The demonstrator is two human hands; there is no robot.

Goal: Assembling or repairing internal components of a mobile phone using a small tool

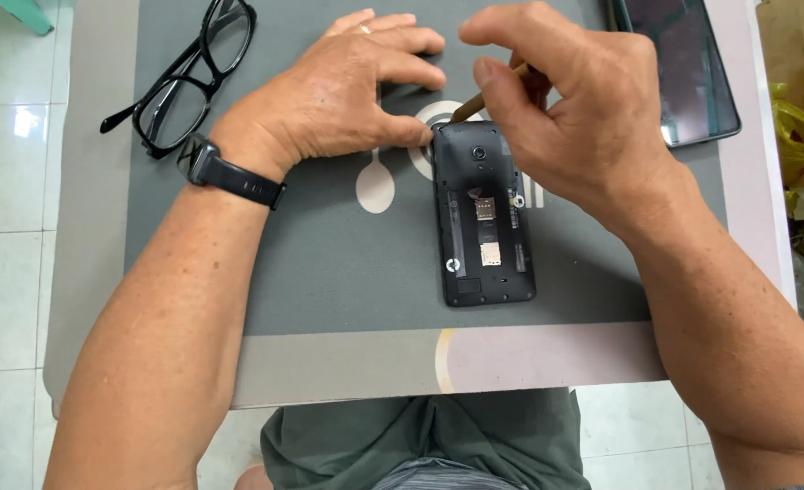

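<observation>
phone: black phone point(483, 218), back cover off, lying camera-side up on the grey mat point(329, 263), roughly centre of the desk point(547, 358), top end pointing away from the person.
left hand: left hand point(347, 91) lies palm down on the mat, fingers curled loosely, thumb tip touching the phone's top left corner; grips nothing, just pins that corner.
right hand: right hand point(574, 109) pinches a thin brown tool point(470, 104) between thumb and fingers; tool tip sits at the phone's top left corner, right by the left thumb.
wrist: dark watch point(225, 172) on the left wrist.
left of mat: black-framed glasses point(184, 77), folded open, near the left hand, not touching.
far right: 1 dark tablet point(678, 63), screen off, partly behind the right hand.
</observation>
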